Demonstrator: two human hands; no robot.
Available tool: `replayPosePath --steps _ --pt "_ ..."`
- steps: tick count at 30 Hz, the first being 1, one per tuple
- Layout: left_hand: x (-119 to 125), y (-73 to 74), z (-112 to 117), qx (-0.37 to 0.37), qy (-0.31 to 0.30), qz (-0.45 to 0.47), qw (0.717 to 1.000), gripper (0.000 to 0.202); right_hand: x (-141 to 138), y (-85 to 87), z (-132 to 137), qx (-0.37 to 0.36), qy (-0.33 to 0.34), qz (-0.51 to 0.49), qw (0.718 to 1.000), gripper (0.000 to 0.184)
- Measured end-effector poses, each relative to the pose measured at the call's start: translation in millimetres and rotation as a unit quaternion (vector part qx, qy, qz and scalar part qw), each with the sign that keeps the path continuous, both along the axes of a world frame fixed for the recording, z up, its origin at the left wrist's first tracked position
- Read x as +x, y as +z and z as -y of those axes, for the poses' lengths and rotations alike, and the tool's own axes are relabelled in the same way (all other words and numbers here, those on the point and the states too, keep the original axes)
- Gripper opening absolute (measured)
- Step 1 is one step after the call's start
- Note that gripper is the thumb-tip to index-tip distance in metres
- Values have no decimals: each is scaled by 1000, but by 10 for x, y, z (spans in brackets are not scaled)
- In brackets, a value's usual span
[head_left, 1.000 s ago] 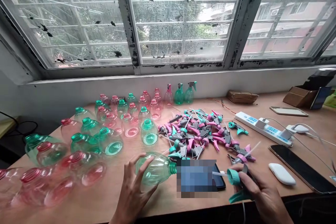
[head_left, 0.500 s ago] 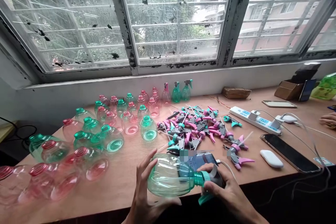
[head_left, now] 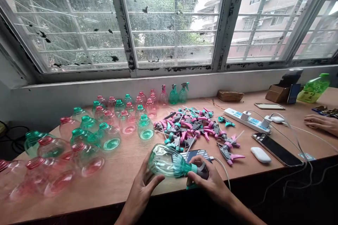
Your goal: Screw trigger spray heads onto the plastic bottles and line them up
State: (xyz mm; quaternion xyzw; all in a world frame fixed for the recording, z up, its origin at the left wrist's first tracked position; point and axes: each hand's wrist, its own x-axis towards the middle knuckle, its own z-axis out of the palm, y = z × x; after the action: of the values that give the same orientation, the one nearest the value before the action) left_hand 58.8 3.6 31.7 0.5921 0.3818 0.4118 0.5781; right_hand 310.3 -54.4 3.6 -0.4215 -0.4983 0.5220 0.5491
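Note:
A clear green spray bottle [head_left: 167, 160] lies tilted on its side above the table's front edge, its neck pointing right. My left hand [head_left: 142, 186] cups the bottle's base, fingers partly hidden behind it and thumb along the underside. My right hand [head_left: 210, 181] is closed on the grey and teal spray head [head_left: 195, 169] at the neck. Behind the bottle, a phone [head_left: 196, 154] with a white cable is partly covered. Just beyond lies a heap of pink, teal and grey spray heads [head_left: 188, 124].
Several open pink and green bottles [head_left: 111, 139] stand on the left. Three bottles with spray heads [head_left: 173, 95] stand by the wall. On the right are a power strip [head_left: 246, 120], a dark phone [head_left: 277, 149], a white case [head_left: 260, 155] and another person's hand [head_left: 319, 122].
My hands and the bottle have shifted slightly left and up. My left hand's fingers, spread around the base before, now sit lower behind it. The view has turned a little right.

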Motion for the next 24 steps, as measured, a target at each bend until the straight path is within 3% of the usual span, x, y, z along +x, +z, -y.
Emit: replayPosePath --steps 4,7,9,12,16,19,24 --pt "-36 -246 -50 36 -8 58 998 99 51 -96 -113 -5 9 6 1000 49" --pt "-57 -372 -124 62 -20 77 995 124 103 -101 -146 20 3 25 999 45" --pt "-62 -379 -154 34 -30 75 996 126 124 -89 -146 33 -1 34 999 45" --pt "-69 -329 -155 4 -66 48 997 109 139 -83 -134 32 8 30 999 47" --pt "-96 -341 -128 55 -92 30 994 110 164 -112 -107 21 24 16 999 45" --pt "-123 -412 -110 73 -94 15 993 99 177 -139 -90 30 27 16 999 41" --pt "-156 -400 -87 70 -117 13 991 117 162 -185 -100 45 20 3 999 42"
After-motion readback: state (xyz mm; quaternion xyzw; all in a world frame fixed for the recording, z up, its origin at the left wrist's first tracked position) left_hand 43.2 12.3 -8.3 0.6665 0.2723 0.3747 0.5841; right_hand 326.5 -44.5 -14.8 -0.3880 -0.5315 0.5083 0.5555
